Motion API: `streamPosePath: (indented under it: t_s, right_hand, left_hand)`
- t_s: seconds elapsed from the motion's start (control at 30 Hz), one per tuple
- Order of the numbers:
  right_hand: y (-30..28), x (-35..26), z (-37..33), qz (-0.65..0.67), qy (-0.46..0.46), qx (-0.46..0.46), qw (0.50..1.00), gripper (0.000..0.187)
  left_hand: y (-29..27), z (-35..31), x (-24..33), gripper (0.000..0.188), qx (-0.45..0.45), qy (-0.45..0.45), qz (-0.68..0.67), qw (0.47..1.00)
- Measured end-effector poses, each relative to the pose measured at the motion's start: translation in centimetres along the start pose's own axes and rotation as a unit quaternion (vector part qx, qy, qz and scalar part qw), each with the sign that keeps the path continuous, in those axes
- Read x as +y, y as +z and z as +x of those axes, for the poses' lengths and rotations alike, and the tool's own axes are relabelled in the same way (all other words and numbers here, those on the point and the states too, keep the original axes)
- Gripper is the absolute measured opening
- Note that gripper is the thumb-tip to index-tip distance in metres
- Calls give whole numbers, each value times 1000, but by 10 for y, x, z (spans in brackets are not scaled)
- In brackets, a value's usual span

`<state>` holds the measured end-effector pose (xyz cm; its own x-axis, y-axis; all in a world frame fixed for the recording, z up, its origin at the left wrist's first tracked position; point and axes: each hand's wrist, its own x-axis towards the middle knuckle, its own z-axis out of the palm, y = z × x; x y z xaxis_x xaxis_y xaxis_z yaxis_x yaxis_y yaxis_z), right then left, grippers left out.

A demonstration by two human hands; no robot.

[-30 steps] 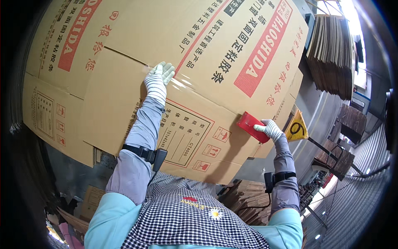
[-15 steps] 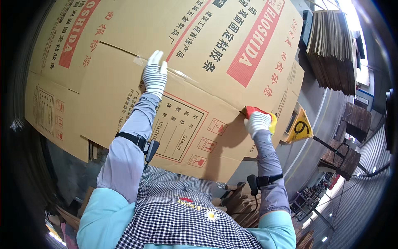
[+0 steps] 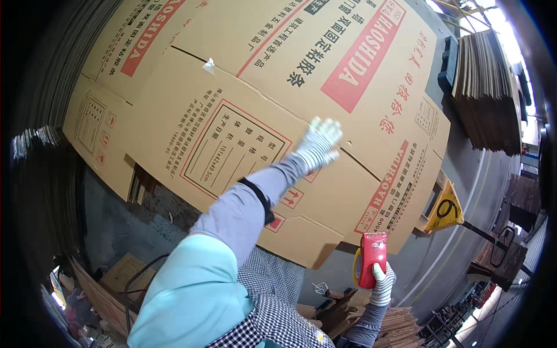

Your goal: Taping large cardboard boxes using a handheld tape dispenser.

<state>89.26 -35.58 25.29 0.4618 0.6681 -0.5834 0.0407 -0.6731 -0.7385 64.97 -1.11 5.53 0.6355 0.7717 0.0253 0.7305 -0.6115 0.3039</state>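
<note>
A large flat printed cardboard sheet (image 3: 156,104) lies before me, with a fold seam and cut slots running across it. My left hand (image 3: 319,142), in a white-and-grey striped glove, rests on or just over the seam, its fingers stretched out and holding nothing. A strip of clear tape (image 3: 258,95) seems to run along the seam, with a pale end (image 3: 209,66) showing farther left. My right hand (image 3: 383,285), in a matching glove, grips a red tape dispenser (image 3: 373,258) with a yellow roll. The dispenser is off the cardboard, near its front right edge.
At the far right stands a tall stack of cardboard sheets (image 3: 486,93). A yellow triangular sign (image 3: 445,207) on a dark pole stands just past the sheet's right edge. More cardboard pieces (image 3: 394,327) lie below at front right. Grey floor with painted lines (image 3: 447,261) runs along the right.
My left hand has moved right along the seam. My right hand has lifted the tape dispenser off the cardboard and drawn it back toward me. The view has shifted a little.
</note>
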Motion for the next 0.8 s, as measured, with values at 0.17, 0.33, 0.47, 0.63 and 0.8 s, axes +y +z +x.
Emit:
streamPosePath:
  t_s: [0.17, 0.33, 0.47, 0.63, 0.8]
  right_hand:
    - [-5, 24, 15, 14, -7, -57, 998, 50]
    - [22, 40, 0, 103, 50, -106, 988, 62]
    - [50, 25, 5, 130, 84, -144, 978, 64]
    - [116, 2, 8, 154, 55, -195, 967, 68]
    - [185, -32, -3, 47, -69, -332, 940, 70]
  left_hand:
    - [-90, -39, -276, 72, -7, -401, 128, 907]
    - [-109, -85, -332, 77, -136, -437, 69, 887]
    - [-112, -72, -292, 80, 16, -606, 83, 791]
    - [-47, -135, -189, 77, 34, -209, 189, 959]
    - [-78, -248, -53, 67, -149, -138, -721, 663]
